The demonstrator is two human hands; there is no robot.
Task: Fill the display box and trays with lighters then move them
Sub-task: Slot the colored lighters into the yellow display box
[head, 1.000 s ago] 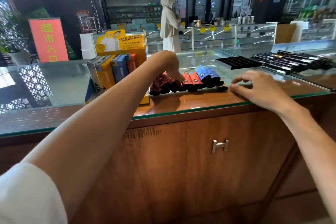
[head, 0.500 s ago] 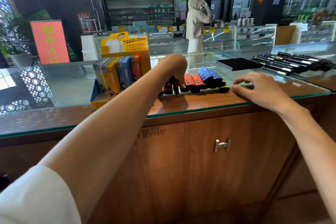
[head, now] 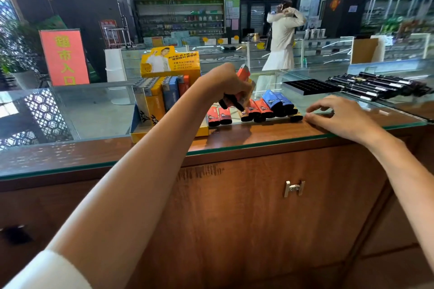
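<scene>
In the left hand (head: 225, 84), fingers curled tight round it, a bunch of lighters (head: 244, 73) held clear above the counter (head: 258, 134), over the middle of its near edge; at least three, red and peach, the exact count hidden behind the fingers. Right hand (head: 340, 115) holding nothing, fingers loosely bent, tips on the glass by the near edge, just right of the loose row (head: 265, 108). In that row, lying flat close to the near edge: two red at the left, a gap, then about three red and two blue, all black-ended and overlapping, so no sure count. One yellow display box (head: 145, 135) toward the left of the near edge, partly behind the left forearm, with upright lighters (head: 155, 101) in four colours: grey, yellow, blue, red. Chinese print on its back card too small to read. One black gridded tray (head: 310, 85) and one blurred heap of black sticks (head: 375, 84) toward the far right corner. One red sign (head: 63, 57) beyond the left end: 市入口 legible, top character blurred.
</scene>
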